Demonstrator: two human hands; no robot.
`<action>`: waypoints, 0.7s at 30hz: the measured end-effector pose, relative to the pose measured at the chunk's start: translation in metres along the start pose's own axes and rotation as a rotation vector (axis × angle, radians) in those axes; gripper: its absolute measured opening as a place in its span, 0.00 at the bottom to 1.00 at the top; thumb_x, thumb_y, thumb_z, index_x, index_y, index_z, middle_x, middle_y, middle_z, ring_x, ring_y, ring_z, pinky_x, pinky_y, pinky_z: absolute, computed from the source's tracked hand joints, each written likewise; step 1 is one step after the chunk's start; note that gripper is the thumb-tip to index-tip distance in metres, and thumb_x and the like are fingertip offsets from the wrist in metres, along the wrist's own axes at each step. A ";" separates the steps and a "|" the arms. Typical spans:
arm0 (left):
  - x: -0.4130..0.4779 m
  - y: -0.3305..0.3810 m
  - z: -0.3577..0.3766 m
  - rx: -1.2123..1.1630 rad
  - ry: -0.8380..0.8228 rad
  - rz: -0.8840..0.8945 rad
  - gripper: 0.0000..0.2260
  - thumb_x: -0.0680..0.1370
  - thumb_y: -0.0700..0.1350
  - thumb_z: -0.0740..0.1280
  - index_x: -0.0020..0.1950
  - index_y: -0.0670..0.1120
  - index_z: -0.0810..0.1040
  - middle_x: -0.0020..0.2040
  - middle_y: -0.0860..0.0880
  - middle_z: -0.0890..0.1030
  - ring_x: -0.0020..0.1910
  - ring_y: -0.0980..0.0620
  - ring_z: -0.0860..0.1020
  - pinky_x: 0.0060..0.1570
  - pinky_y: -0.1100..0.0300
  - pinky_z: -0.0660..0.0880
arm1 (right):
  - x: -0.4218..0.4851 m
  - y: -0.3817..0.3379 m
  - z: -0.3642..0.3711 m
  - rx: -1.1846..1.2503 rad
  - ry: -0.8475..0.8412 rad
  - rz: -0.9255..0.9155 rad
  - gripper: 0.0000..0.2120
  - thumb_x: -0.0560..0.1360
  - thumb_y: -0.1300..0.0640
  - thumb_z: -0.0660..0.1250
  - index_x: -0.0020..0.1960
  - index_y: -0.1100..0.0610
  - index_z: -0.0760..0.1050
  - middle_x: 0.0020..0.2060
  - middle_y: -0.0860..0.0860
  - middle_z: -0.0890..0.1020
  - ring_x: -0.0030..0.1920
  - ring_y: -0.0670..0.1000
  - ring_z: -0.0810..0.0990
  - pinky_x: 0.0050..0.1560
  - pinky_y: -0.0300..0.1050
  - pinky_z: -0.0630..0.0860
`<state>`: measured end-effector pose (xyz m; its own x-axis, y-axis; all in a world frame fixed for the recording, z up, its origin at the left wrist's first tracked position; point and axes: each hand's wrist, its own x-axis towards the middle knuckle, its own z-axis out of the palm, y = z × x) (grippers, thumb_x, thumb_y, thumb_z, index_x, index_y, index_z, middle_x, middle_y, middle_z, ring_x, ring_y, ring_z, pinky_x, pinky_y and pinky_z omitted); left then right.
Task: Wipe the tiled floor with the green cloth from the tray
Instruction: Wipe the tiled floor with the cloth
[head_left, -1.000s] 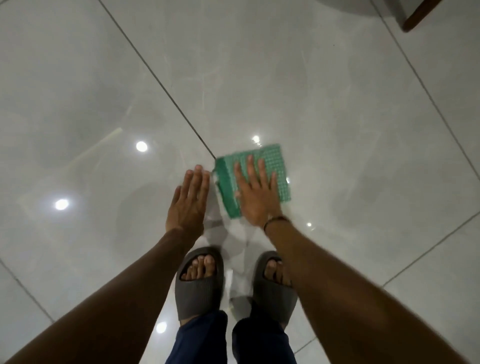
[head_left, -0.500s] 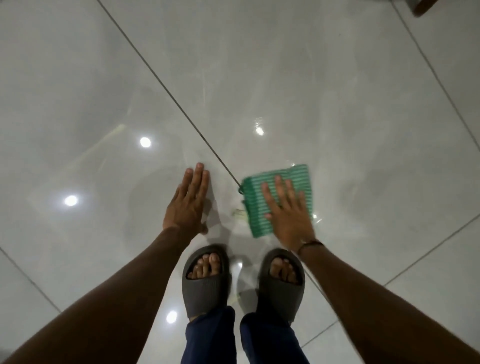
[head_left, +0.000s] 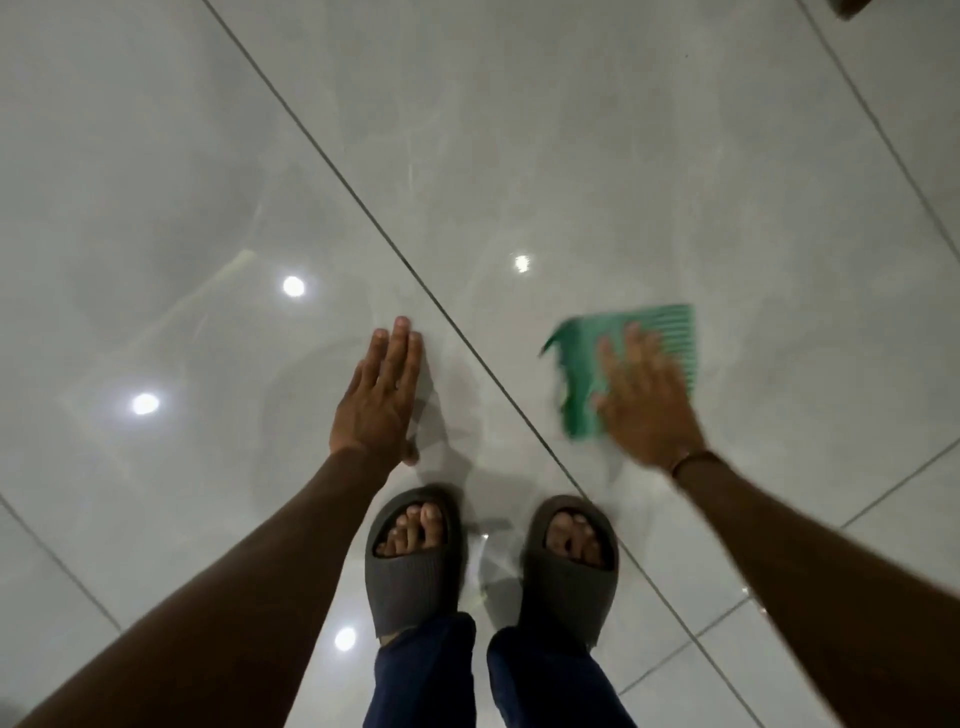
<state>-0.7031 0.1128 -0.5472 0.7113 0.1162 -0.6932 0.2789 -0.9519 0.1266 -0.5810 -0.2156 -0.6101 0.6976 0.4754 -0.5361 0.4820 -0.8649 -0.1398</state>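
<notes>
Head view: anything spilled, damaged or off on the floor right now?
Nothing stands out. The green cloth lies under the flat right hand on the tiled floor, blurred by motion. The left hand is flat on the tile across the grout line. The bright spots are reflected lights, not spills. No cracks visible.

Green-striped cloth (head_left: 582, 364), grey slippers (head_left: 410, 566)

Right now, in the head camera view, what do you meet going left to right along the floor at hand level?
Ceiling light reflection → left hand flat on the floor → dark grout line → green cloth → right hand pressing on the cloth.
</notes>
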 end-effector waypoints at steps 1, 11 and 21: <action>0.001 -0.001 0.002 -0.008 0.003 0.008 0.74 0.64 0.58 0.85 0.85 0.44 0.28 0.86 0.45 0.27 0.86 0.41 0.31 0.88 0.46 0.53 | 0.025 0.015 -0.018 0.068 0.011 0.164 0.39 0.86 0.45 0.59 0.89 0.52 0.41 0.88 0.64 0.45 0.87 0.70 0.46 0.84 0.72 0.51; 0.003 -0.003 -0.006 0.057 0.009 -0.028 0.78 0.61 0.65 0.84 0.84 0.43 0.25 0.85 0.42 0.25 0.85 0.40 0.29 0.88 0.42 0.47 | 0.014 -0.110 0.005 -0.014 0.049 -0.229 0.38 0.86 0.42 0.55 0.89 0.49 0.42 0.89 0.57 0.43 0.88 0.64 0.40 0.85 0.72 0.46; 0.006 0.001 -0.006 0.016 -0.023 -0.036 0.79 0.59 0.61 0.86 0.84 0.44 0.25 0.85 0.43 0.25 0.85 0.40 0.29 0.87 0.39 0.46 | 0.130 -0.101 -0.058 0.152 0.013 0.131 0.41 0.85 0.42 0.58 0.88 0.48 0.36 0.87 0.60 0.35 0.86 0.68 0.34 0.81 0.75 0.35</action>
<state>-0.6944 0.1148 -0.5471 0.6859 0.1446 -0.7131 0.2939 -0.9516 0.0897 -0.5085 -0.0574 -0.6174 0.7561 0.3585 -0.5475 0.3020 -0.9333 -0.1942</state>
